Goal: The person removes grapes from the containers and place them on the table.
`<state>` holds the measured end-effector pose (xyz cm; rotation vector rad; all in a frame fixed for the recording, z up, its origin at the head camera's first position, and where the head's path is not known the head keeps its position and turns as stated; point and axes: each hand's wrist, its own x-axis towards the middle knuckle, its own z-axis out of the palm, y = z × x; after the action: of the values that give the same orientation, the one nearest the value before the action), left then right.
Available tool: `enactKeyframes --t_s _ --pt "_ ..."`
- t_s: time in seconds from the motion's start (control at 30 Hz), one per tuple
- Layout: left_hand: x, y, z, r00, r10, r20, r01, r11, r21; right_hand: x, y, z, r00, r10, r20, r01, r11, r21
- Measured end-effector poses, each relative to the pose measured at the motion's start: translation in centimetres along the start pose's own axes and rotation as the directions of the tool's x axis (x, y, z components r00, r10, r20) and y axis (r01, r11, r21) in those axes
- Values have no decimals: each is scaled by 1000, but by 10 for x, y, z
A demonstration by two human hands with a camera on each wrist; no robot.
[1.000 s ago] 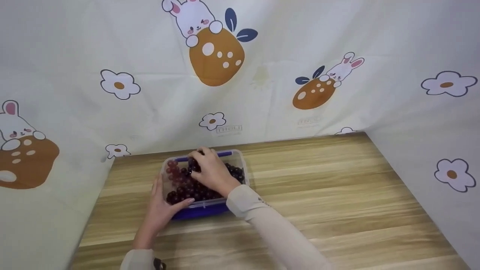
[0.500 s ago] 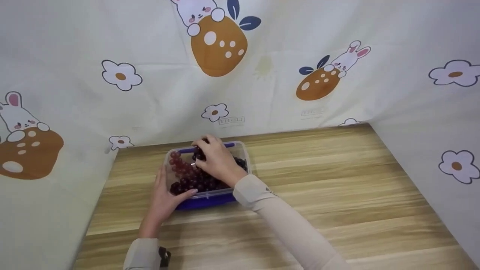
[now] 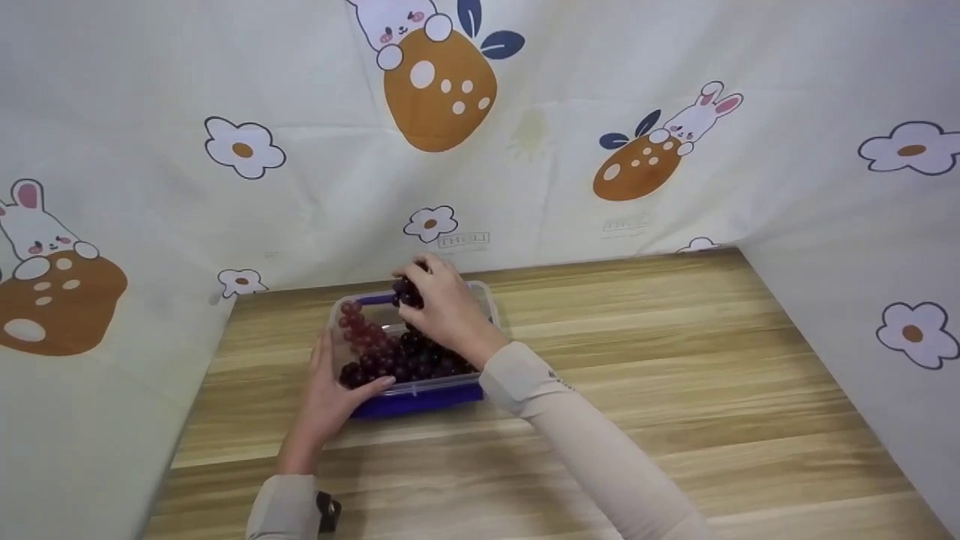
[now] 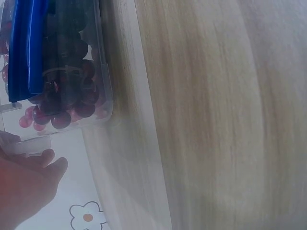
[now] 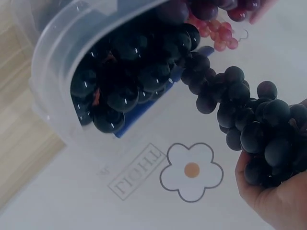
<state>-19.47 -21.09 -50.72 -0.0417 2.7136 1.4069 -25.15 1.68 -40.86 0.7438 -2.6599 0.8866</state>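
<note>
In the head view a clear plastic food container (image 3: 431, 387) with blue latches holds dark grapes (image 3: 412, 364) and a reddish bunch (image 3: 358, 330) at its left. My left hand (image 3: 328, 399) holds the container's near-left corner, thumb along the front rim and fingers against the left wall. Fingers of that hand (image 4: 29, 182) show by the wall in the left wrist view. Over the container's back part, my right hand (image 3: 448, 309) grips a bunch of black grapes (image 5: 268, 129). In the right wrist view the bunch's thin end trails toward the container; fingers partly hide behind the grapes.
The container stands on a wood-grain table (image 3: 660, 390), near its back left. A pale cloth (image 3: 540, 180) printed with rabbits and flowers hangs behind the table and along both sides.
My right hand has lifted the black grapes up and slightly right, uncovering more dark grapes below. The left hand stays at the container's corner. The head view has shifted a little.
</note>
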Motion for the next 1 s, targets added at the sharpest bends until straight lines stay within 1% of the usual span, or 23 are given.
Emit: enactKeyframes --t_s 0.17,0.33,0.7,0.87,1.0 --pt "1 2 0 1000 12 -5 -12 1000 -20 -1 0 -8 999 4 -33 -4 1000 -5" --pt "3 4 0 1000 0 7 0 999 -34 -3 0 -17 999 15 -48 -15 1000 -5" --pt "7 4 -1 1000 11 9 -11 1000 -26 -9 4 -42 988 -42 -150 49 998 45" --pt "5 2 0 1000 19 1 -19 1000 -14 -13 7 -50 982 -47 -182 58 997 57" --pt "2 -1 0 1000 8 -1 -8 1000 -10 -17 9 -53 981 -44 -190 56 997 57"
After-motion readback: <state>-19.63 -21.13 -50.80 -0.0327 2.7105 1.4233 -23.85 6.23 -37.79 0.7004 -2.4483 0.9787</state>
